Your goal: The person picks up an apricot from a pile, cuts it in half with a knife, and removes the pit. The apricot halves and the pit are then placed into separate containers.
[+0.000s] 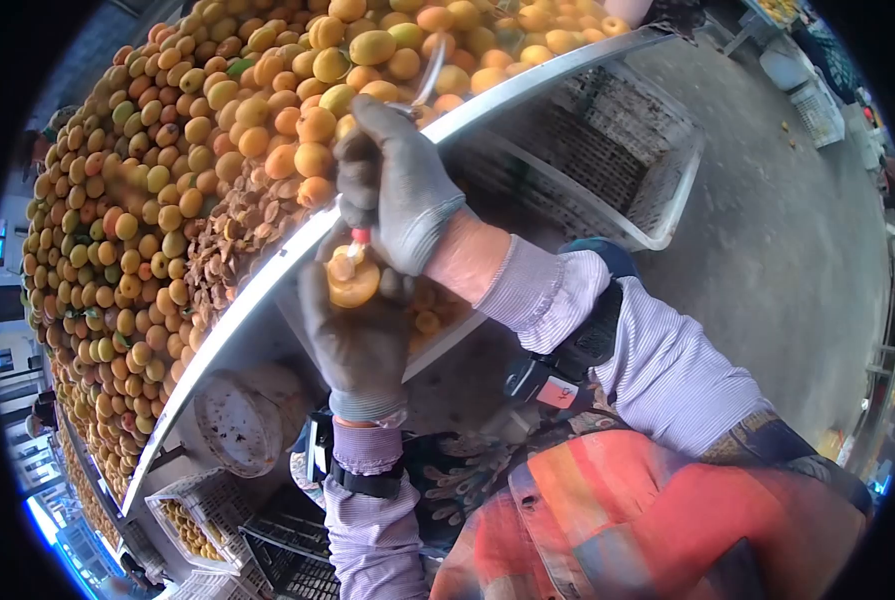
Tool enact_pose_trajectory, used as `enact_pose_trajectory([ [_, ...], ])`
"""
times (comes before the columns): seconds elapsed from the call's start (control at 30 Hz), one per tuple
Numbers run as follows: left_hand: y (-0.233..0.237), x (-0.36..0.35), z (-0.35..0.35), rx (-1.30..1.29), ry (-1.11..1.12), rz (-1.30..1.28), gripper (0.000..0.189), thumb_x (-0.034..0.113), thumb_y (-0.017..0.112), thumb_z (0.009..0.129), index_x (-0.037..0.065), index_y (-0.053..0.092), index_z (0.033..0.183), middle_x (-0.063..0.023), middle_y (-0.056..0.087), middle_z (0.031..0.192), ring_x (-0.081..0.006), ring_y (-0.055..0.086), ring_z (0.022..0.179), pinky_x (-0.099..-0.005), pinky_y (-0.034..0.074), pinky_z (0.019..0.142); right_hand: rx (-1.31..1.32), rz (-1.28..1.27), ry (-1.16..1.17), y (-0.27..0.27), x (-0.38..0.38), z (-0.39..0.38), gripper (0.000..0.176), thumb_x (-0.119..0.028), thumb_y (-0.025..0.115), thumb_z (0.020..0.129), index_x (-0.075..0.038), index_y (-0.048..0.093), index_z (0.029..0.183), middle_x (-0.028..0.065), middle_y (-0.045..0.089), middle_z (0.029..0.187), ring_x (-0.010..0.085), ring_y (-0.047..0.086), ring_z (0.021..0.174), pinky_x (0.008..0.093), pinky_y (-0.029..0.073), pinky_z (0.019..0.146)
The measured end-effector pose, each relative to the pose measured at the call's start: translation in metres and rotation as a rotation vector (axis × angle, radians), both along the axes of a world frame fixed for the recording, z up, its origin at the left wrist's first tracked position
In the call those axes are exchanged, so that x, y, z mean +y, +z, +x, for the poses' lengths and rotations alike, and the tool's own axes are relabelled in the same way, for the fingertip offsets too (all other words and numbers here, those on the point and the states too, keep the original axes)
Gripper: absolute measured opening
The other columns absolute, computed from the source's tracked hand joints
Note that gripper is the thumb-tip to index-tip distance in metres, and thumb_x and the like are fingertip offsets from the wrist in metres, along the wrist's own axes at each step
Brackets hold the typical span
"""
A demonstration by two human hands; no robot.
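My left hand (359, 340), in a grey glove, is closed round an apricot (355, 288) held just below the table's metal edge. Above it, my gloved right hand (397, 185) is clenched on a small hand tool (360, 237). Only a red part and a pale tip of this tool show below the fist; the tip meets the top of the apricot. The rest of the tool is hidden in my fingers. Right beside the fist lies a heap of whole apricots (297, 125), with a brown pile of apricot pits (232, 245) near the rim.
A curved metal table edge (237, 300) runs between me and the fruit. Under it stand a white plastic crate (667, 215), a round whitish bucket (237, 425) and a crate of small yellow fruit (192, 525). Halved apricots (432, 310) lie below my hands. A black crate (287, 555) sits lower left.
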State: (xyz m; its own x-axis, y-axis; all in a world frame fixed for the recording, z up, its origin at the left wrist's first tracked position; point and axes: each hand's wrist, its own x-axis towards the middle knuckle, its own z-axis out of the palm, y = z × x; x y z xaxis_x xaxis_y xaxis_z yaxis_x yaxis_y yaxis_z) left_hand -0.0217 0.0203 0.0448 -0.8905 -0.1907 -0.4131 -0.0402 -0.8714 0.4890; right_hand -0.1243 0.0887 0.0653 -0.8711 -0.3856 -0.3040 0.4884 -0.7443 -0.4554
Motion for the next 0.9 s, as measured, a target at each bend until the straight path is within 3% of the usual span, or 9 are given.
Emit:
enact_pose_trajectory([
  [0.13,-0.016,-0.008,0.005,0.126,-0.087,-0.513,0.039,0.023,0.052,0.095,0.003,0.047,0.128,-0.0085,0.053,0.092,-0.0153,0.053,0.075,-0.0314,0.049,0.07,0.139,0.07,-0.034,-0.002,0.011,-0.004,0.034,-0.039,0.051,0.095,-0.016,0.045,0.07,-0.0039,0.037,0.055,0.0095,0.033,0.044,0.0256,0.03,0.042],
  [0.37,-0.03,-0.076,-0.004,0.159,0.16,-0.456,0.044,0.026,0.058,0.093,0.003,0.045,0.128,-0.0088,0.06,0.093,-0.0139,0.056,0.072,-0.0295,0.052,0.067,0.101,0.004,-0.08,0.016,0.039,-0.014,0.033,-0.037,0.052,0.096,-0.014,0.045,0.072,-0.0029,0.033,0.055,0.0103,0.031,0.043,0.0251,0.027,0.043],
  [0.47,-0.015,-0.103,-0.016,-0.024,0.211,-0.563,0.038,0.029,0.059,0.092,0.004,0.051,0.12,-0.0069,0.06,0.091,-0.013,0.057,0.067,-0.0295,0.052,0.056,0.069,-0.017,-0.048,0.016,0.043,-0.012,0.033,-0.036,0.051,0.096,-0.014,0.046,0.073,-0.0027,0.034,0.055,0.0102,0.031,0.043,0.025,0.028,0.043],
  [0.57,0.007,-0.115,-0.033,-0.118,0.327,-0.831,0.033,0.031,0.061,0.091,0.004,0.057,0.111,-0.0059,0.06,0.082,-0.0123,0.057,0.06,-0.0278,0.051,0.05,0.096,0.016,-0.032,0.019,0.049,-0.013,0.032,-0.035,0.051,0.096,-0.013,0.046,0.074,-0.0024,0.035,0.055,0.0103,0.031,0.043,0.0251,0.029,0.044],
  [0.63,0.015,-0.132,-0.04,-0.337,0.265,-1.326,0.03,0.03,0.061,0.091,0.003,0.059,0.103,-0.0046,0.06,0.074,-0.011,0.055,0.054,-0.024,0.047,0.046,0.05,0.035,-0.035,0.018,0.053,-0.016,0.031,-0.034,0.052,0.096,-0.013,0.046,0.074,-0.0026,0.037,0.056,0.0101,0.032,0.043,0.0249,0.029,0.044],
  [0.73,0.008,-0.173,-0.051,-0.248,0.196,-1.571,0.027,0.027,0.06,0.091,0.002,0.059,0.099,-0.0034,0.059,0.069,-0.0092,0.052,0.05,-0.023,0.041,0.044,0.054,-0.001,0.035,0.016,0.062,-0.018,0.03,-0.034,0.054,0.095,-0.012,0.048,0.074,-0.0032,0.039,0.056,0.0095,0.033,0.043,0.0247,0.03,0.044],
  [0.83,0.009,-0.19,-0.052,-0.221,0.159,-1.648,0.024,0.026,0.06,0.091,0.002,0.059,0.098,-0.0023,0.059,0.07,-0.0078,0.05,0.05,-0.0227,0.037,0.043,0.042,-0.002,0.025,0.012,0.066,-0.019,0.03,-0.034,0.055,0.094,-0.012,0.05,0.075,-0.0037,0.041,0.057,0.0089,0.034,0.044,0.0242,0.03,0.044],
  [0.87,0.017,-0.18,-0.052,-0.304,0.198,-1.365,0.021,0.023,0.06,0.091,0.003,0.06,0.098,-0.0019,0.058,0.067,-0.0072,0.05,0.052,-0.0226,0.038,0.045,0.042,-0.004,0.024,0.013,0.068,-0.02,0.03,-0.034,0.055,0.094,-0.012,0.05,0.075,-0.0037,0.041,0.057,0.0089,0.034,0.044,0.0242,0.03,0.044],
  [0.9,0.017,-0.179,-0.053,-0.305,0.198,-1.368,0.021,0.023,0.06,0.091,0.003,0.06,0.098,-0.0019,0.058,0.067,-0.0072,0.05,0.052,-0.0226,0.038,0.045,0.039,0.02,0.029,0.014,0.07,-0.02,0.03,-0.035,0.056,0.094,-0.011,0.051,0.076,-0.0038,0.041,0.057,0.0088,0.034,0.044,0.0239,0.03,0.045],
])
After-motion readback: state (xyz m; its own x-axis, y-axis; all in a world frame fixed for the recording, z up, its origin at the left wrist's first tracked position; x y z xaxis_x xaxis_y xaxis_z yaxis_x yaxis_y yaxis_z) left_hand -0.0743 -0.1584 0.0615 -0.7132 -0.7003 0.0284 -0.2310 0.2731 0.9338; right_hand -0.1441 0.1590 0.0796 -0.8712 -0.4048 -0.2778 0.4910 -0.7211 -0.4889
